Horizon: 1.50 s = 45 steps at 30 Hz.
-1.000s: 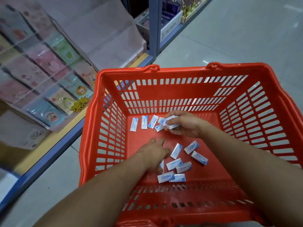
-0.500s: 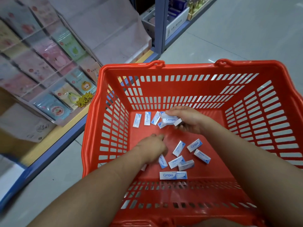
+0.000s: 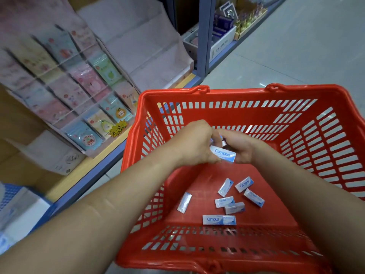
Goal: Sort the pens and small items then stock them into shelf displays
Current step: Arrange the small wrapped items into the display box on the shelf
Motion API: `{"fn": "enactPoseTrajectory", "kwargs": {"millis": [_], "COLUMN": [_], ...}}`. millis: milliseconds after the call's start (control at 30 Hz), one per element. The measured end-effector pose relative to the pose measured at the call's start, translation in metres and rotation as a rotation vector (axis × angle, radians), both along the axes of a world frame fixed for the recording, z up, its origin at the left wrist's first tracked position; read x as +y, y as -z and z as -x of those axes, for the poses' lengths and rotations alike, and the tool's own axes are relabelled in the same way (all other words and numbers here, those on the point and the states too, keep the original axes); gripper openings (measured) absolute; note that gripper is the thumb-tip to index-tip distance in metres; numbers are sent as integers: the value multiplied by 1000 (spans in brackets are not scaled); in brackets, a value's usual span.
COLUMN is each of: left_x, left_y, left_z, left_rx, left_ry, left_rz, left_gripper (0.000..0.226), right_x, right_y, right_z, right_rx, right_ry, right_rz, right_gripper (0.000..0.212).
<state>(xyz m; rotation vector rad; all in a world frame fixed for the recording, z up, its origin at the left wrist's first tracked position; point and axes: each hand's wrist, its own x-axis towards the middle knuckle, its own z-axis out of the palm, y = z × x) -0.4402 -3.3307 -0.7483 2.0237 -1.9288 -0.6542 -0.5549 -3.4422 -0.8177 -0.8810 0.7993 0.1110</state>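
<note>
Centre of the frame, above the basket (image 3: 237, 91), I have both hands meeting on one Campus eraser (image 3: 223, 154). The right hand (image 3: 240, 149) has its fingers curled round the eraser's right end. There may be more tucked in that palm, but I cannot see them. The left hand (image 3: 194, 144) shows me only its back. Its fingers curl toward the eraser's left end, and I cannot tell whether they pinch it or merely touch it.

That is my main worry. If this is a hand-over and one hand lets go before the other has a firm hold, the eraser drops. It hangs over the middle of the basket, so it would likely land inside. But these look light and slick in their sleeves, and a bounce could scatter the loose erasers (image 3: 231, 200) lying lower centre, undoing any sorting.

Second risk: a stray eraser (image 3: 184, 202) lies apart from the rest, lower left inside the basket, near its slotted side. A careless sweep could push it against a slot, where it may jam or slip through.

Third: the shelf (image 3: 88, 99) at upper left is blurred, so I cannot read which spot is meant. Reaching there with an overfull grip could spill erasers onto the shop floor (image 3: 296, 56).
</note>
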Motion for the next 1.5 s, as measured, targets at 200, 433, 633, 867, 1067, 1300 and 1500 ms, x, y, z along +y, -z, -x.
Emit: {"fn": "enactPoseTrajectory", "kwargs": {"millis": [200,433,633,867,1067,1300,1500], "left_x": [33,87,148,246,335,406,425], "left_y": [-37,-77,-126,-120,-70,18,93], "left_z": [-31,-76,-128,-177,-210,-236,-226], "left_rx": [32,75,149,512,661,563,507], "left_ry": [-125,-256,-546,-858,-1100,-1511,-1724], "left_rz": [264,429,294,297,217,23,63], "left_gripper": [31,26,30,31,27,18,23], "right_x": [15,48,85,151,221,294,325], "right_y": [-52,-110,-160,-181,-145,-73,-39], "right_z": [-20,-75,-133,-203,-249,-269,-278], "right_rx": [-290,-281,-294,-277,-218,-157,-139], "right_ry": [13,-12,-176,-534,-753,-730,-683], "right_rz": [-10,365,469,665,650,518,431], "right_gripper": [51,11,8,12,16,13,11]}}
